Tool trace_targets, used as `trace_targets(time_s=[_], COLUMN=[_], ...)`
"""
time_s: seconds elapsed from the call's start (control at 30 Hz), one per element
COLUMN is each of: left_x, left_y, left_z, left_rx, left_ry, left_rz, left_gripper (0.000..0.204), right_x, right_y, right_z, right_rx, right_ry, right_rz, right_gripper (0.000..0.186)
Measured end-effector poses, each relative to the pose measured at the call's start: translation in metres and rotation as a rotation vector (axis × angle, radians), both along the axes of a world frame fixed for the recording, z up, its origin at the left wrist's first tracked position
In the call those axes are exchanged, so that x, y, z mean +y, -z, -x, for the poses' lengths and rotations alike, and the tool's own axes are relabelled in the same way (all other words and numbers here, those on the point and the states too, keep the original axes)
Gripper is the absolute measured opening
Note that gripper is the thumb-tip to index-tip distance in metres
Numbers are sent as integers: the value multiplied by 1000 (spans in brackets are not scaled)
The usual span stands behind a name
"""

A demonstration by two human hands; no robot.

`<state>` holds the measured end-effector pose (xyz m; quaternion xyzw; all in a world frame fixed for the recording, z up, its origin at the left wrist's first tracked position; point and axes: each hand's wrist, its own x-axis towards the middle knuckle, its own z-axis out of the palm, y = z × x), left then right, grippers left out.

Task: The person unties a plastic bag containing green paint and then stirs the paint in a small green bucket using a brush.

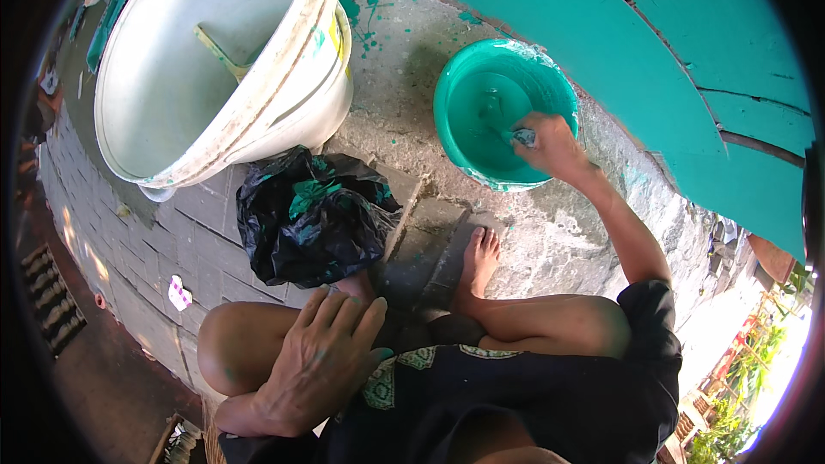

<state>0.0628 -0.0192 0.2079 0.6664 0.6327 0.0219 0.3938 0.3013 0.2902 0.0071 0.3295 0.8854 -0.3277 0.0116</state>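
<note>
My right hand (pixel 554 148) is closed around the handle of what looks like a paintbrush (pixel 501 127), its lower part coated green. The brush dips into a bucket (pixel 443 107) of green paint (pixel 473 125), whose rim is smeared with paint. My left hand (pixel 331 348) rests by my left knee, fingers stretched out and holding nothing, with green paint on the thumb. Just beyond that hand sits a crumpled black plastic bag (pixel 292 241) with green paint on it.
A large white bucket (pixel 189 77) leans at the upper left, with a pale stick-like tool (pixel 219 51) inside. Green-painted boards (pixel 550 0) run along the upper right. Paint splatters mark the concrete (pixel 387 86), and paving (pixel 163 245) covers the left.
</note>
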Motion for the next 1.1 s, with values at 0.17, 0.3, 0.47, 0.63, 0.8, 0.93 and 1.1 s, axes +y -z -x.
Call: trace_targets(time_s=[0.17,0.3,0.47,0.63,0.8,0.93,1.1], left_x=[0,-1,1,-2,-3,-3,-2], left_y=[2,3,2,3,4,5,3], left_z=[-1,-2,-1,0,0,0,-1], left_rx=[-1,-9,-14,-5,-18,-26,-17], left_ry=[7,-8,-22,-29,-41,-36,-32], left_rz=[-24,-43,-52,-40,-30,-29,-30], left_gripper=[58,57,56,55,55,55,56], right_x=[-8,6,34,39,20,2,-5], right_y=[-3,-1,1,5,1,3,1], right_z=[21,34,29,12,3,8,30], right_rx=[82,97,41,10,-40,22,-14], right_ry=[-63,-136,-87,-68,-16,-124,-217], right_rz=[32,-94,-160,-247,-100,-53,-49], right_gripper=[30,30,31,29,26,24,28])
